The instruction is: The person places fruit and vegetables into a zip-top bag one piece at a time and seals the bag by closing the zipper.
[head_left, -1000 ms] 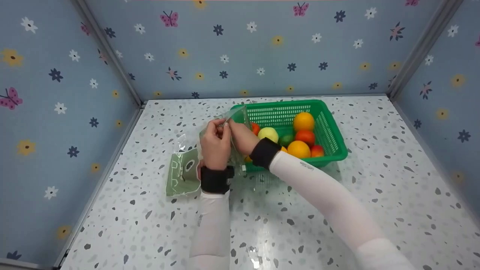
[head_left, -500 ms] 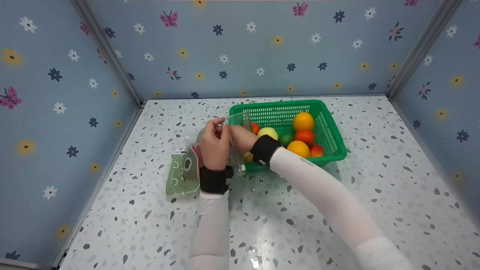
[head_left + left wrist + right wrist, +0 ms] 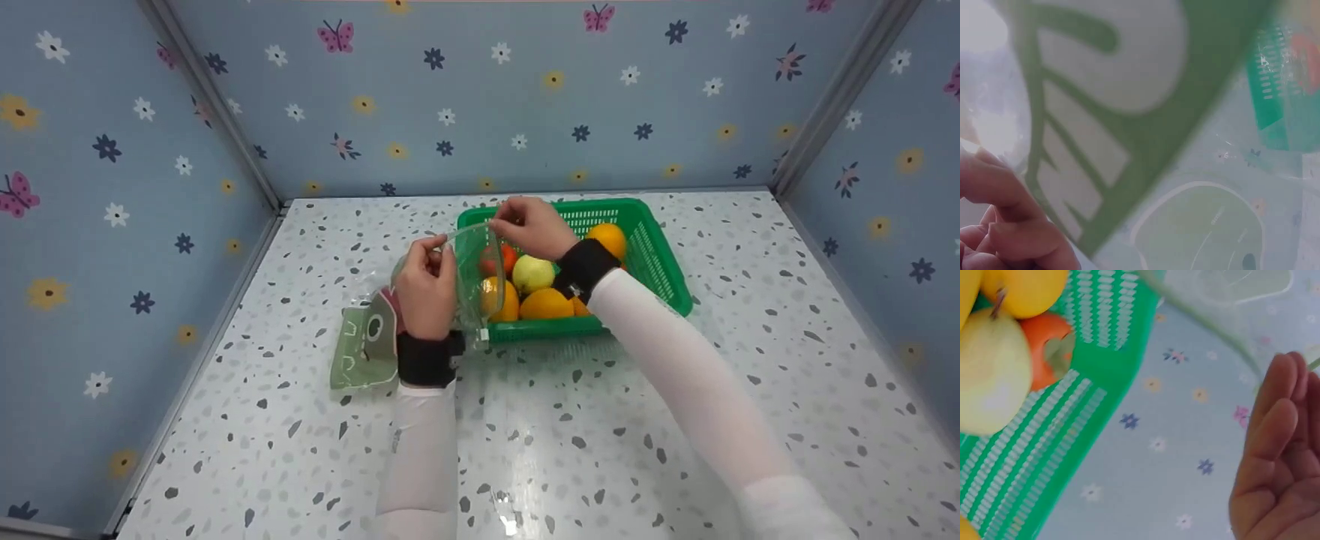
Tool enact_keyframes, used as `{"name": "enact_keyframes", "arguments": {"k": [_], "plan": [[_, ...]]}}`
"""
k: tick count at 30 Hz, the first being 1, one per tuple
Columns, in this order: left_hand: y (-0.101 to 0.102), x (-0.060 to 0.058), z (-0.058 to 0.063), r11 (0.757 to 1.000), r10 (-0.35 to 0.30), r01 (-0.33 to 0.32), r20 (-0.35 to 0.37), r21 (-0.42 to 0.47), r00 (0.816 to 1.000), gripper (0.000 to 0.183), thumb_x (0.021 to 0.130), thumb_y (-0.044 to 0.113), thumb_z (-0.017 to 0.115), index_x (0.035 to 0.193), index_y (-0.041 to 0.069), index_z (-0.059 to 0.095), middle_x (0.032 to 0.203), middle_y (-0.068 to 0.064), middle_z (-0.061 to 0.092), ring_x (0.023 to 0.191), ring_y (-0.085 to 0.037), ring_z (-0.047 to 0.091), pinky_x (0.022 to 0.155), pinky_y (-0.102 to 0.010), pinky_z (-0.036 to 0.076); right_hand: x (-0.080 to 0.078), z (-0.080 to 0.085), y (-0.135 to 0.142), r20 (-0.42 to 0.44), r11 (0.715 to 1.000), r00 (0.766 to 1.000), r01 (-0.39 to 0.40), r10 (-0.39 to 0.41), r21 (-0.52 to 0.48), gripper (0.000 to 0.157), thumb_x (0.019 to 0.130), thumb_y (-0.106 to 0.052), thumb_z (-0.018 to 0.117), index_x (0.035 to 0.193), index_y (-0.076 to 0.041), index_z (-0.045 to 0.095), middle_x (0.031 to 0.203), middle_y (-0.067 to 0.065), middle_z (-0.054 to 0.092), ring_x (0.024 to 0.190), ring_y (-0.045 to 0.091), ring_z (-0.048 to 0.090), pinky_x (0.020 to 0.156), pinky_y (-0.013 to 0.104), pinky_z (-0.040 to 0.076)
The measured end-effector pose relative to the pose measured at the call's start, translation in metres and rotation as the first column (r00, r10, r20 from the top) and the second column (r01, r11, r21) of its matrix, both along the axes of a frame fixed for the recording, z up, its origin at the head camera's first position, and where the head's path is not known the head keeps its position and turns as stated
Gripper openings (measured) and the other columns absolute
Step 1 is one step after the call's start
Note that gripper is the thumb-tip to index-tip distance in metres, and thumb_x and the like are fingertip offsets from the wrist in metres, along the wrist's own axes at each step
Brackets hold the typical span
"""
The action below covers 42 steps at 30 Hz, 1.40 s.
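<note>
- The bag is see-through. Its mouth is held up, partly in front of the left end of the green basket.
- Blue walls with flowers and butterflies stand behind the basket and at its sides.
- The white table has gray specks and is under the basket.
- Two white sleeves reach toward the basket from its near side.
- The green basket has lots of little holes and fruit inside.
- A green picture with an eye lies left of the basket.
- The left hand is just left of the basket. Its thumb and fingertips pinch the top edge of the bag.
- The right hand is over the basket's left part. Its thumb and finger pinch the bag's corner.
- Oranges sit in the basket.
- A pale yellow fruit is in there too.
- A red-orange fruit sits in the basket's left end.
</note>
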<state>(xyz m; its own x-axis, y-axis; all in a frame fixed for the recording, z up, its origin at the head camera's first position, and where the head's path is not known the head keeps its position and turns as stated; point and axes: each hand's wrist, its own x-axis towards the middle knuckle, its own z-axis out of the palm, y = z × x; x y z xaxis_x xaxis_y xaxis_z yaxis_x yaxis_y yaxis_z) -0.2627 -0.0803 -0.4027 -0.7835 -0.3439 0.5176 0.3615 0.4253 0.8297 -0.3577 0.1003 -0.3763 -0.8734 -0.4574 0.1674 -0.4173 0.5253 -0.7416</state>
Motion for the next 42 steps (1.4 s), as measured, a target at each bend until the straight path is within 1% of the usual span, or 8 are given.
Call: {"name": "enact_keyframes", "arguments": {"k": [6, 12, 16, 21, 25, 33, 37, 42], "plan": [[0.000, 0.000, -0.001, 1.000, -0.006, 0.006, -0.005, 0.004, 1.000, 0.016, 0.100, 0.010, 0.063, 0.110, 0.000, 0.070, 0.074, -0.011, 0.059, 0.064, -0.015, 0.048, 0.063, -0.025, 0.038, -0.016, -0.016, 0.016, 0.082, 0.963, 0.992, 0.071, -0.096, 0.262, 0.035, 0.106, -0.030, 0.058, 0.131, -0.005, 0.059, 0.133, 0.016, 0.062, 0.122, 0.032, 0.060, 0.106, 0.047, 0.048], [-0.001, -0.001, 0.000, 1.000, -0.006, 0.006, -0.008, 0.006, 1.000, 0.016, 0.099, 0.010, 0.063, 0.109, -0.001, 0.070, 0.073, -0.010, 0.060, 0.064, -0.014, 0.049, 0.063, -0.024, 0.039, -0.026, -0.036, 0.021, 0.065, 0.878, 0.993, 0.057, -0.099, 0.475, 0.059, 0.104, -0.036, 0.060, 0.150, -0.003, 0.044, 0.151, 0.022, 0.049, 0.138, 0.040, 0.049, 0.112, 0.052, 0.045], [-0.001, -0.002, 0.000, 1.000, -0.002, 0.002, -0.006, 0.005, 1.000, 0.017, 0.099, 0.010, 0.063, 0.109, -0.001, 0.070, 0.073, -0.009, 0.058, 0.065, -0.015, 0.049, 0.063, -0.023, 0.039, -0.030, -0.046, 0.020, 0.068, 0.816, 0.991, 0.055, -0.115, 0.575, 0.074, 0.102, -0.043, 0.062, 0.158, -0.005, 0.033, 0.158, 0.026, 0.040, 0.143, 0.045, 0.043, 0.115, 0.055, 0.042], [-0.001, -0.002, -0.001, 1.000, -0.003, 0.003, -0.004, 0.010, 1.000, 0.017, 0.099, 0.010, 0.063, 0.109, -0.002, 0.071, 0.073, -0.009, 0.058, 0.066, -0.016, 0.050, 0.063, -0.023, 0.040, -0.033, -0.058, 0.017, 0.148, 0.775, 0.982, -0.005, -0.114, 0.632, 0.082, 0.100, -0.050, 0.061, 0.161, -0.007, 0.027, 0.163, 0.023, 0.037, 0.146, 0.039, 0.044, 0.118, 0.053, 0.040], [-0.001, -0.002, 0.000, 1.000, -0.009, 0.009, -0.004, 0.014, 1.000, 0.017, 0.099, 0.011, 0.063, 0.109, -0.001, 0.071, 0.074, -0.010, 0.060, 0.066, -0.016, 0.051, 0.063, -0.023, 0.041, -0.032, -0.060, 0.016, 0.215, 0.774, 0.973, -0.069, -0.088, 0.629, 0.085, 0.100, -0.053, 0.060, 0.162, -0.006, 0.025, 0.162, 0.021, 0.039, 0.145, 0.036, 0.045, 0.118, 0.052, 0.040], [-0.002, -0.003, -0.002, 1.000, -0.015, 0.015, -0.009, 0.006, 1.000, 0.016, 0.099, 0.010, 0.063, 0.109, -0.001, 0.070, 0.074, -0.011, 0.060, 0.065, -0.016, 0.050, 0.062, -0.023, 0.040, -0.033, -0.058, 0.020, 0.325, 0.790, 0.942, -0.133, -0.087, 0.598, 0.070, 0.099, -0.049, 0.063, 0.154, -0.011, 0.041, 0.142, 0.013, 0.059, 0.116, 0.029, 0.059, 0.102, 0.044, 0.050], [-0.001, -0.002, -0.002, 1.000, -0.013, 0.013, -0.007, 0.001, 1.000, 0.017, 0.100, 0.011, 0.063, 0.109, -0.001, 0.070, 0.073, -0.011, 0.059, 0.065, -0.015, 0.049, 0.063, -0.024, 0.040, -0.036, -0.060, 0.021, 0.316, 0.801, 0.945, -0.124, -0.086, 0.586, 0.067, 0.095, -0.047, 0.070, 0.148, -0.014, 0.046, 0.133, 0.010, 0.062, 0.112, 0.026, 0.060, 0.097, 0.041, 0.052], [-0.001, -0.002, -0.002, 1.000, -0.011, 0.011, -0.009, -0.004, 1.000, 0.017, 0.100, 0.011, 0.063, 0.109, -0.001, 0.070, 0.073, -0.010, 0.059, 0.065, -0.015, 0.049, 0.062, -0.024, 0.039, -0.045, -0.070, 0.019, 0.290, 0.843, 0.949, -0.054, -0.123, 0.534, 0.070, 0.089, -0.041, 0.076, 0.147, -0.016, 0.046, 0.128, 0.007, 0.062, 0.107, 0.025, 0.061, 0.091, 0.038, 0.054]]}}
